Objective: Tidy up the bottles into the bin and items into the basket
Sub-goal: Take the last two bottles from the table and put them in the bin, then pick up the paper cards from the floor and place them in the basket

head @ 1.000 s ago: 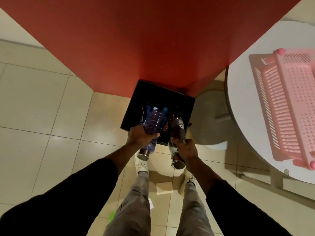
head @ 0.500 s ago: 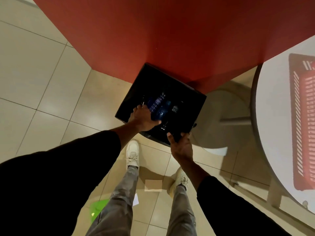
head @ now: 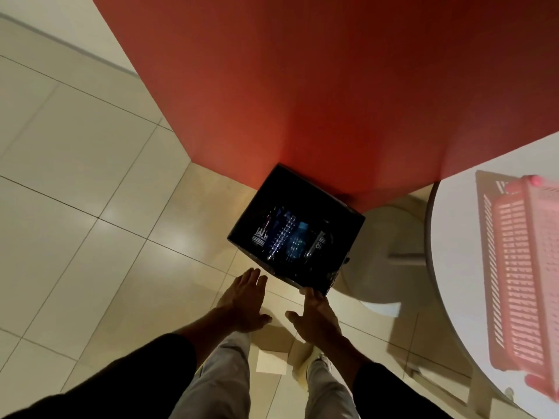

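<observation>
Left of the black bin [head: 314, 192], pale floor tiles [head: 75, 182] spread out to the red wall [head: 287, 86] behind it. Just short of the bin's near left edge hovers the left hand [head: 243, 300], palm down, fingers spread and holding nothing. Inside the bin lie several bottles [head: 287, 240], side by side, their labels and ribbed sides catching light. At the bin's near corner is the right hand [head: 316, 319], open and empty, its fingertips [head: 308, 293] at or just touching the rim. Right of the bin stands a round white table [head: 453, 267], and on it rests a pink basket [head: 526, 267], well apart from the bin.
</observation>
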